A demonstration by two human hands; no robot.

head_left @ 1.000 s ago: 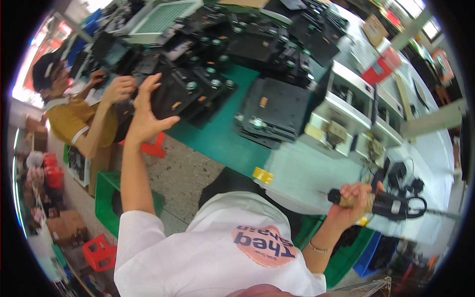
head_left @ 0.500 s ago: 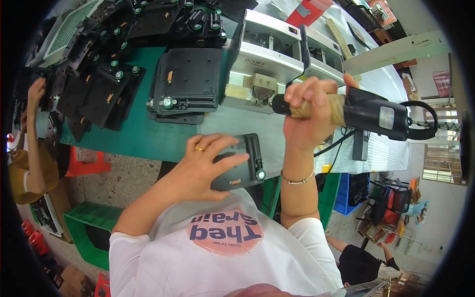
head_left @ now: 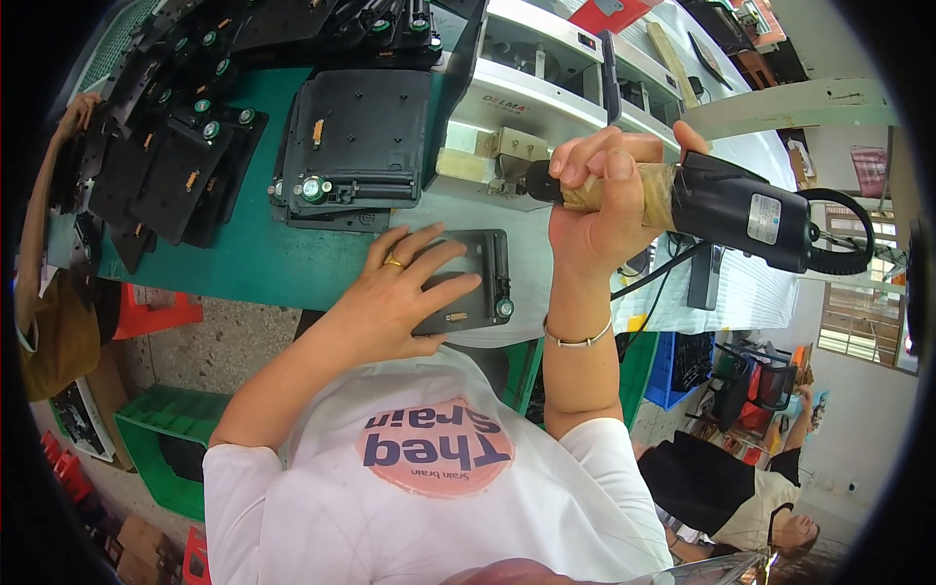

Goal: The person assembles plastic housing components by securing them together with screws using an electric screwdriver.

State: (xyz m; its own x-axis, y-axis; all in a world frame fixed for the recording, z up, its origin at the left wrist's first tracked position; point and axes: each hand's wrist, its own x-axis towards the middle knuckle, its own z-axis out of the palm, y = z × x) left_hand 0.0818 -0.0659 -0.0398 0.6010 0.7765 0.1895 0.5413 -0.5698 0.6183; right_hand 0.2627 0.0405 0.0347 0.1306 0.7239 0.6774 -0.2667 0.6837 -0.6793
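My left hand (head_left: pixel 405 278) lies spread across the left part of a black plastic panel (head_left: pixel 478 314), gripping it at the table's near edge. The panel has a small tan connector and a round metallic part at its near right corner. My right hand (head_left: pixel 609 195) is wrapped round a black electric screwdriver (head_left: pixel 741 214) with tan tape on its grip. The screwdriver lies nearly level, its cable end to the right. Its nose points left, in front of a white screw feeder (head_left: pixel 507 112); the tip is hard to make out against the feeder.
A stack of similar black panels (head_left: pixel 361 127) stands on the green mat (head_left: pixel 258 229), with more piled at far left. A co-worker's hand (head_left: pixel 76 115) touches that pile. Below are a green crate (head_left: pixel 161 458) and a blue crate (head_left: pixel 673 375). Another person (head_left: pixel 721 487) is at lower right.
The panel has moved slightly away from me under my left hand and looks flatter. My right hand keeps the screwdriver near the feeder. The person at lower right has come further into view.
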